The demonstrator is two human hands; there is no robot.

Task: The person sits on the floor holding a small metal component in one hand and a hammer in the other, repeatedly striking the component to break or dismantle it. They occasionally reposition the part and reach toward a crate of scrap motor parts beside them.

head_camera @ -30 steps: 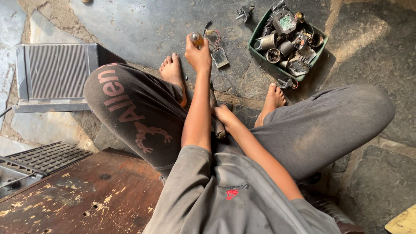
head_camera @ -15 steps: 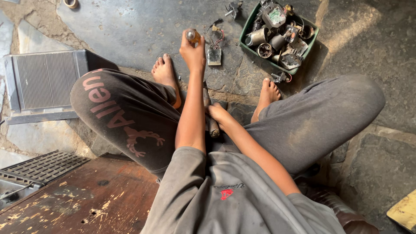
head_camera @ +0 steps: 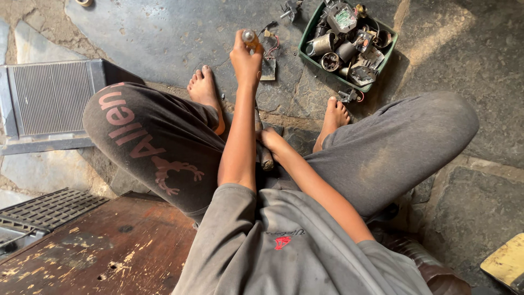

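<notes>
Far to the left of both hands lies a grey finned metal radiator panel point(head_camera: 52, 98) on the stone floor point(head_camera: 164, 33). Ahead and to the right of the raised hand sits a green plastic tray point(head_camera: 305, 46) heaped with small metal motor housings and wired parts, and just right of that hand lies a small flat component with red and black wires point(head_camera: 268, 65).

The left hand point(head_camera: 245, 57) is closed in a fist around a small orange-handled tool point(head_camera: 250, 37), probably a screwdriver, held upright out in front. The right hand point(head_camera: 272, 141) is wrapped around a dark cylindrical metal part point(head_camera: 265, 158) pressed to the floor between the bare feet; its fingers are mostly hidden.

The cylinder looks likely to roll, since only one hand steadies it on uneven stone. A slipping tool tip could strike the right hand or the nearby bare toes.
</notes>
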